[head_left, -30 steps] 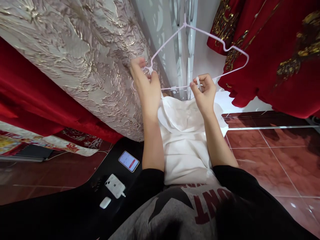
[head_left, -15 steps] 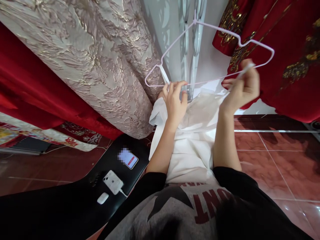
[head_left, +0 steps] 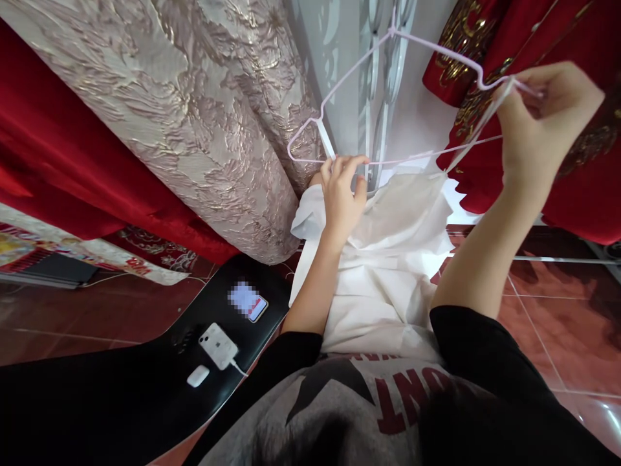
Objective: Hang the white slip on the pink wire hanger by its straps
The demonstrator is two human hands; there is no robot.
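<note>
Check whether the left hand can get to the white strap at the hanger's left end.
Probably yes: the left hand, holding the white garment, sits just beside that strap on the hanger, nothing between them; the right hand holds the other strap.

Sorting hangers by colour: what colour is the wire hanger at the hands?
Pale lilac hanger, clearest in the head view.

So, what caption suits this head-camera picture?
Right hand pinches a white strap at the end of a hanger; left hand rests on the garment below its bar.
</note>
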